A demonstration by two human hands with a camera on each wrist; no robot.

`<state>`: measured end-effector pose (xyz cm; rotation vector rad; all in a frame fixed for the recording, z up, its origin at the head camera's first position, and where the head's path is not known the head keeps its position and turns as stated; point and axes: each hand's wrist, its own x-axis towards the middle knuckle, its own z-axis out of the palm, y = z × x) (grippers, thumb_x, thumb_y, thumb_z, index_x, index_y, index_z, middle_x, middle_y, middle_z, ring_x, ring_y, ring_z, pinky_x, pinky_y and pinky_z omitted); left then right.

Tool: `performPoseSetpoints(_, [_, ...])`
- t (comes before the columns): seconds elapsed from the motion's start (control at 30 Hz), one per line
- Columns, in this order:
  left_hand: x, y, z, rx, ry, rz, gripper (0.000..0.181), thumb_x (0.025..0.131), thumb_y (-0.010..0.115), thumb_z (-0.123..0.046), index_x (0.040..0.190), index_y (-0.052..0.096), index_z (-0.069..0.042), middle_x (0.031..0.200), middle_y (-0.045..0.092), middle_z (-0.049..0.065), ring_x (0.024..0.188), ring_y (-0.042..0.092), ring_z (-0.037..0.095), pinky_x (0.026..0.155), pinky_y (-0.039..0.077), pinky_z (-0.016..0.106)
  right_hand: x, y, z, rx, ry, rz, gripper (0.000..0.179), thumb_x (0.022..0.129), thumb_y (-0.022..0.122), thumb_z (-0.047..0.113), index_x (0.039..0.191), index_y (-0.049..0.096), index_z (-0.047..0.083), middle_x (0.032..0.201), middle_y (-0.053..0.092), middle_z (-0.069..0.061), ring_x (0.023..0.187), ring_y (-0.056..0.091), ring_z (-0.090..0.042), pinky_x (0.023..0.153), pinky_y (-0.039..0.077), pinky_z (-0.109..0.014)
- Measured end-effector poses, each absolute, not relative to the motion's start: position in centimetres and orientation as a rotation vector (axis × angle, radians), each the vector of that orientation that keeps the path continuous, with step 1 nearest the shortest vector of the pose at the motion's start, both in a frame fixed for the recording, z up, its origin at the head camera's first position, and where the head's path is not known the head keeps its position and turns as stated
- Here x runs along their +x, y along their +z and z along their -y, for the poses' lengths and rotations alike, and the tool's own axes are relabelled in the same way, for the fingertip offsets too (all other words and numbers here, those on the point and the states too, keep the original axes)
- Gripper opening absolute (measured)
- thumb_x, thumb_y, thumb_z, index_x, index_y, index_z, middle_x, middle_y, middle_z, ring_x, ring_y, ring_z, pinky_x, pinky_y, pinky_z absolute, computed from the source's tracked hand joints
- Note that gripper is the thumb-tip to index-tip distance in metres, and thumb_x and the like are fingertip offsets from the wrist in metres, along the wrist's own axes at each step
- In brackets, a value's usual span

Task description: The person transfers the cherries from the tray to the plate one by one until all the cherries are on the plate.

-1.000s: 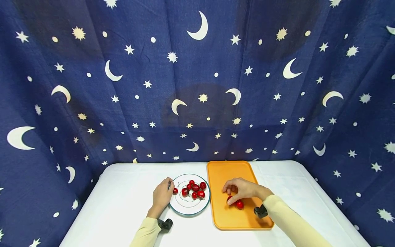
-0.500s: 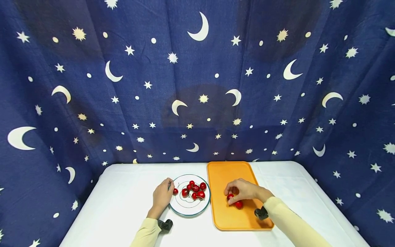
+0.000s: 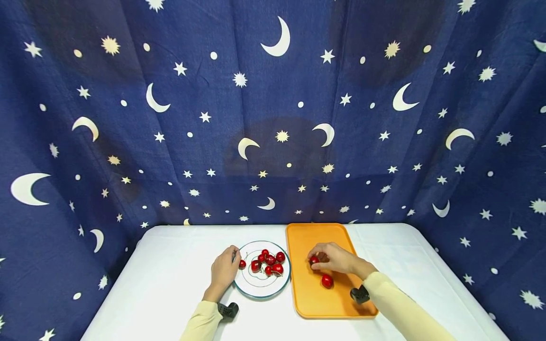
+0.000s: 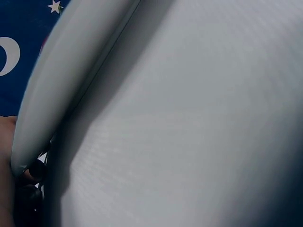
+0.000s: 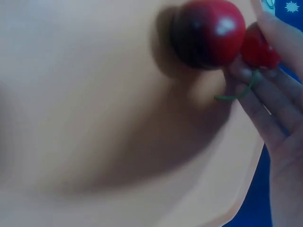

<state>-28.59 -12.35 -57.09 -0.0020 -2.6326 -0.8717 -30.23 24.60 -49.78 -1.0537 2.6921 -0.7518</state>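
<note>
My left hand (image 3: 223, 271) grips the left rim of a white plate (image 3: 260, 285) with a dark edge line. Several red cherries (image 3: 270, 259) lie on that plate. Seen from the left wrist, the plate's side (image 4: 66, 71) looms large, and only part of the hand shows at the far left. Over an orange tray (image 3: 317, 239), my right hand (image 3: 334, 259) pinches a cherry (image 3: 313, 260) between thumb and fingers. The right wrist view shows this held cherry (image 5: 260, 47) with a green stem. A second cherry (image 3: 327, 281) sits on the tray, below the hand.
A white cloth (image 3: 170, 274) covers the table. Plate and tray stand side by side, close together. Behind and at both sides hangs a blue curtain (image 3: 204, 142) with moons and stars.
My right hand has taken hold of one tray cherry and moved slightly away toward the back with it. The other cherry has shifted slightly left. My left hand stays at the plate.
</note>
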Motion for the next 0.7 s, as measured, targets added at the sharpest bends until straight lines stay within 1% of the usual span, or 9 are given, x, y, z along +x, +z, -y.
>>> performPoseSetpoints(0.13, [-28.6, -57.0, 12.4, -0.003, -0.869, 2.637, 0.015, 0.100, 0.057, -0.022, 0.096, 0.069, -0.013, 0.091, 0.074, 0.006, 0.083, 0.073, 0.032, 0.071, 0.053, 0.047, -30.4, -49.9, -24.4, -1.059, -0.744, -2.721, 0.030, 0.093, 0.075, 0.026, 0.117, 0.070, 0.007, 0.107, 0.075, -0.002, 0.086, 0.064, -0.008, 0.082, 0.056, -0.023])
performPoseSetpoints(0.3, [-28.7, -57.2, 12.4, -0.006, -0.864, 2.629, 0.014, 0.099, 0.058, -0.021, 0.095, 0.069, -0.013, 0.089, 0.073, 0.006, 0.082, 0.073, 0.032, 0.070, 0.053, 0.046, -30.6, -49.9, -24.0, -1.053, -0.776, -2.763, 0.029, 0.094, 0.074, 0.022, 0.117, 0.069, 0.005, 0.102, 0.074, -0.002, 0.083, 0.061, -0.007, 0.079, 0.056, -0.027])
performPoseSetpoints(0.37, [-28.7, -57.2, 12.4, 0.001, -0.863, 2.626, 0.014, 0.099, 0.058, -0.021, 0.096, 0.069, -0.013, 0.090, 0.074, 0.006, 0.083, 0.073, 0.033, 0.071, 0.053, 0.047, -30.6, -49.9, -23.7, -1.079, -0.777, -2.802, 0.028, 0.094, 0.074, 0.021, 0.116, 0.069, 0.005, 0.103, 0.073, -0.003, 0.085, 0.063, -0.011, 0.081, 0.058, -0.029])
performPoseSetpoints(0.5, [-28.7, -56.8, 12.4, 0.005, -0.862, 2.624, 0.014, 0.099, 0.058, -0.022, 0.096, 0.069, -0.013, 0.092, 0.074, 0.007, 0.085, 0.073, 0.035, 0.072, 0.053, 0.049, -30.6, -49.7, -22.7, -1.172, -0.782, -2.892, 0.024, 0.093, 0.075, 0.018, 0.114, 0.070, 0.007, 0.110, 0.071, -0.005, 0.094, 0.067, -0.017, 0.088, 0.059, -0.034])
performPoseSetpoints(0.57, [-28.7, -56.7, 12.4, 0.003, -0.860, 2.622, 0.014, 0.099, 0.058, -0.021, 0.097, 0.069, -0.012, 0.093, 0.074, 0.007, 0.086, 0.073, 0.035, 0.073, 0.054, 0.050, -30.6, -49.7, -22.2, -1.200, -0.783, -2.926, 0.025, 0.092, 0.076, 0.018, 0.113, 0.069, 0.007, 0.111, 0.070, -0.006, 0.094, 0.067, -0.020, 0.088, 0.059, -0.035])
performPoseSetpoints(0.7, [-28.5, -56.6, 12.4, -0.002, -0.859, 2.626, 0.013, 0.099, 0.059, -0.020, 0.097, 0.069, -0.012, 0.093, 0.075, 0.008, 0.086, 0.074, 0.035, 0.074, 0.054, 0.050, -30.4, -49.6, -21.2, -1.169, -0.804, -2.939, 0.028, 0.091, 0.077, 0.019, 0.115, 0.068, 0.008, 0.112, 0.069, -0.007, 0.093, 0.068, -0.023, 0.086, 0.059, -0.036])
